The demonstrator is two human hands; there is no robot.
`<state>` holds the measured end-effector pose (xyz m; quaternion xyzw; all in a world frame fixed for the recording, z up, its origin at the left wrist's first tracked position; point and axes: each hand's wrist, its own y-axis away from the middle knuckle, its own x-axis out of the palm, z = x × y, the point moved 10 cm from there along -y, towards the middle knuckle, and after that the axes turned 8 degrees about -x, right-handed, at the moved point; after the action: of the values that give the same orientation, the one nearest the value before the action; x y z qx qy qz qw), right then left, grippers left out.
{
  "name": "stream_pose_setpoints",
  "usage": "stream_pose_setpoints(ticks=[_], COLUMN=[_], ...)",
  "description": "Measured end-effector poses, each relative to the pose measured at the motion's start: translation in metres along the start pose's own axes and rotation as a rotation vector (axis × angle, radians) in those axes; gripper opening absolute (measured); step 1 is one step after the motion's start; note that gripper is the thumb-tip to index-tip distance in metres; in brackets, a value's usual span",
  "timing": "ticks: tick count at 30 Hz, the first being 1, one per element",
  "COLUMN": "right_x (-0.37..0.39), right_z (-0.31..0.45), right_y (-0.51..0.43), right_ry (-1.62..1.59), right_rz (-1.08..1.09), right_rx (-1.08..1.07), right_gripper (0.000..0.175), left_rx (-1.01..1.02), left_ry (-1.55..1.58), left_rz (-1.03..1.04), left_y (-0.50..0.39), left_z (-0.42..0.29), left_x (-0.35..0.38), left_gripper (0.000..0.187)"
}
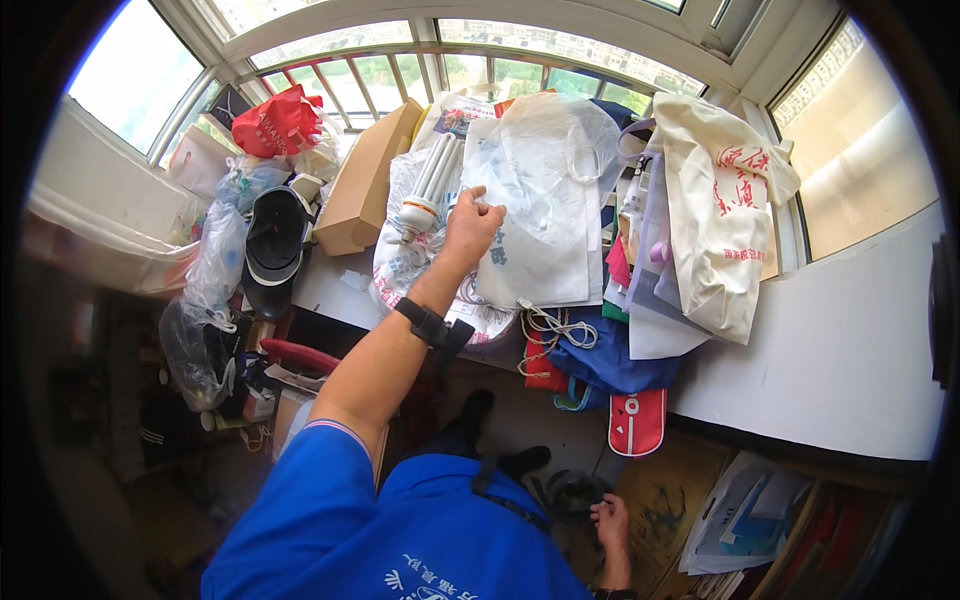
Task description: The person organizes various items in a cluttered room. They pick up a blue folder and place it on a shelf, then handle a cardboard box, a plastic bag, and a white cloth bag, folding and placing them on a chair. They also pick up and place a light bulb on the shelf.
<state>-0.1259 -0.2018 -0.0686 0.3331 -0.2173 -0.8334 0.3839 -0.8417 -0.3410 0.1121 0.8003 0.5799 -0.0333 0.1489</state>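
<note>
My left hand (472, 226) reaches over the pile on the windowsill, palm down, fingers loosely bent and apart. It lies at the left edge of a white fabric bag (536, 274) and a clear plastic bag (559, 142); whether the fingertips touch them is unclear. Just left of it rests a compact fluorescent bulb (431, 187) on a printed white plastic bag (394, 266). My right hand (611, 517) hangs low by my side, fingers curled, near a dark round container (576, 491). I cannot tell whether it grips the rim.
A cardboard box (367, 180), a dark cap (274, 236) and a red bag (277, 124) stand left. A coiled white cable (559, 326) lies on a blue bag (611, 360) overhanging the sill. Right are a cream cloth bag (709, 217) and the white sill (832, 360).
</note>
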Motion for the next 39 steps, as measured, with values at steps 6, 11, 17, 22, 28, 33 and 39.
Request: stream_pose_setpoints(ticks=[6, 11, 17, 22, 28, 33, 39], right_x=[0.002, 0.002, 0.000, 0.004, 0.000, 0.005, 0.027], right_z=[-0.005, -0.017, -0.038, -0.029, -0.016, -0.007, -0.012], right_y=[-0.005, -0.001, 0.014, 0.016, 0.020, 0.046, 0.059], right_ry=[0.010, 0.008, -0.011, 0.374, 0.262, 0.277, 0.303], right_rz=[0.008, -0.004, -0.017, -0.156, -0.169, -0.189, -0.104], right_rx=[-0.005, 0.011, 0.044, -0.091, -0.010, 0.036, 0.075], right_gripper=[0.029, 0.028, 0.027, 0.023, 0.033, 0.033, 0.035], left_rx=[0.021, -0.115, 0.570, 0.121, 0.109, 0.098, 0.001], left_ry=[-0.110, -0.085, -0.775, -0.952, -1.111, -0.721, -0.183], left_rz=[-0.024, 0.059, -0.574, -0.173, -0.217, -0.199, -0.116], left_y=[-0.019, -0.006, 0.003, -0.088, -0.132, -0.141, -0.083], left_z=[-0.012, 0.034, 0.006, 0.081, 0.104, 0.100, 0.081], left_x=[-0.034, -0.030, -0.105, -0.139, -0.146, -0.155, -0.189], left_gripper=[0.069, 0.071, 0.061, 0.033, 0.085, 0.075, 0.063])
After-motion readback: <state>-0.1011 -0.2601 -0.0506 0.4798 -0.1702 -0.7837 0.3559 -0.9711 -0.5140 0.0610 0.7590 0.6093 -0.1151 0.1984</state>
